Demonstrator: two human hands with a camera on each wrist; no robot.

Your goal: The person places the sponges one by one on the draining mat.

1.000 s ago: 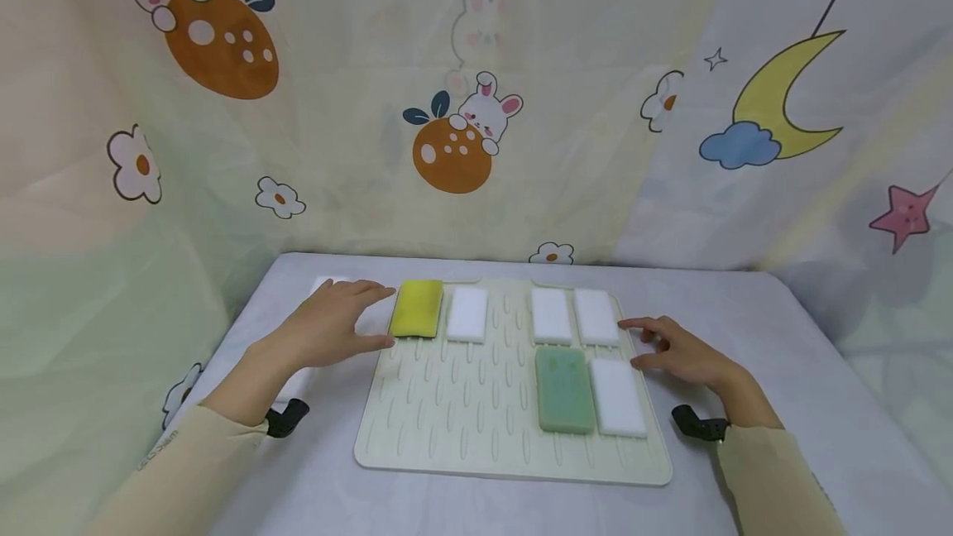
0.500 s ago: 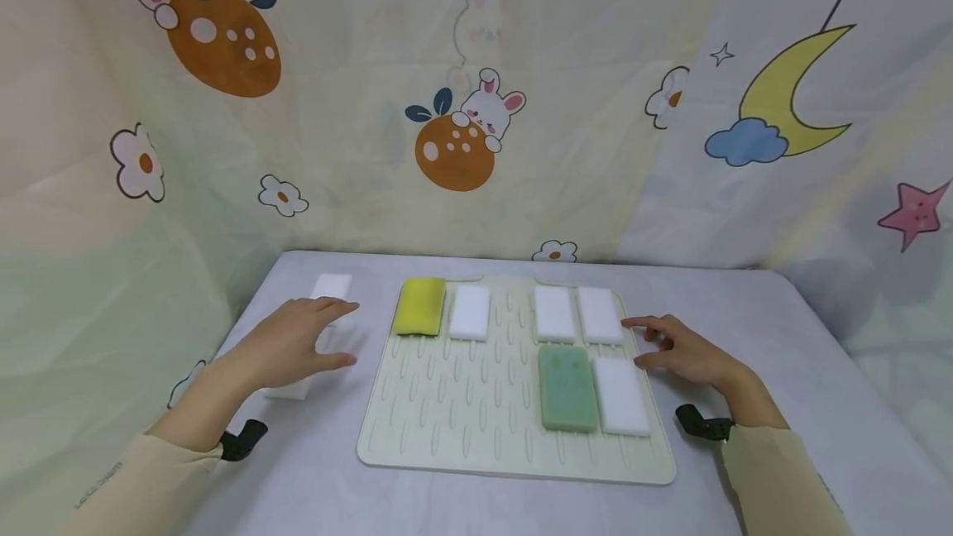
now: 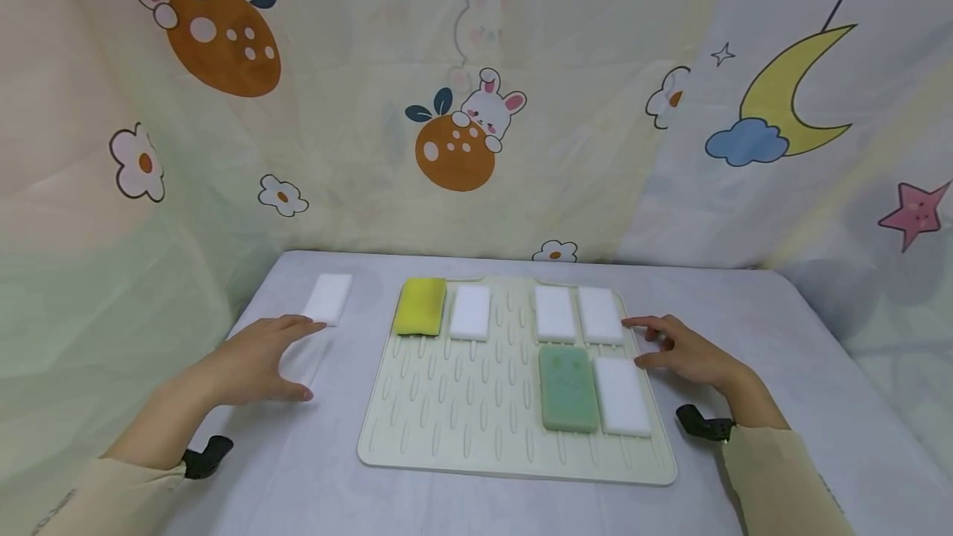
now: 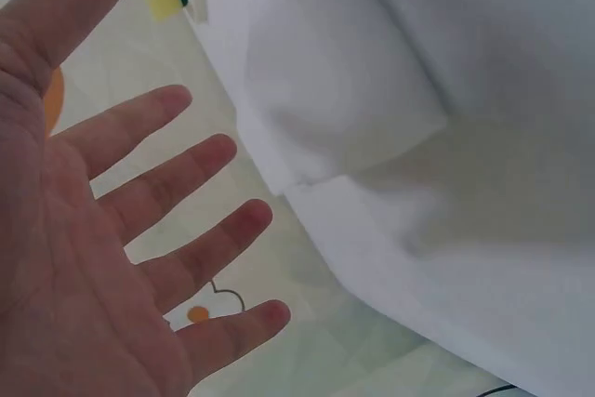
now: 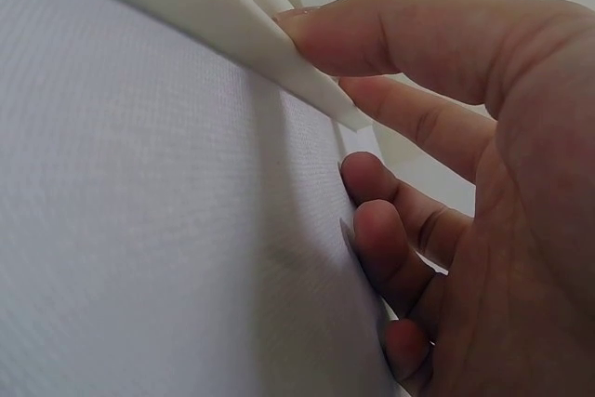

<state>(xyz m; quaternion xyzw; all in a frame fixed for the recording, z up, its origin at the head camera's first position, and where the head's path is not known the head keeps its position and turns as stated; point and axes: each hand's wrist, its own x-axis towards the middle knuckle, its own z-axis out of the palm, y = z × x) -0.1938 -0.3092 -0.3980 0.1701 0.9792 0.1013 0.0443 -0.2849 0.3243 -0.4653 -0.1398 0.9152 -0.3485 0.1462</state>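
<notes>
My left hand (image 3: 256, 362) hovers over the table's left side, thumb and fingers spread, holding nothing. A white sponge (image 3: 328, 299) lies just beyond its fingertips; another white block, partly hidden, lies beneath the hand and appears as a white slab (image 4: 325, 72) in the left wrist view. On a cream ridged mat (image 3: 462, 416) sit a yellow sponge (image 3: 420, 306), a green sponge (image 3: 568, 388) and several white sponges (image 3: 471, 313). My right hand (image 3: 688, 354) rests at the mat's right edge. Its thumb touches the rim (image 5: 232, 20) in the right wrist view, with the other fingers loosely bent.
The table (image 3: 759, 329) has a white cloth. A printed curtain (image 3: 581, 106) hangs behind it and along both sides. Dark straps with small devices (image 3: 208, 457) sit on both wrists.
My left hand has drawn away from beside the yellow sponge, leftward and toward me, uncovering the far white sponge. My right hand stays at the mat's edge.
</notes>
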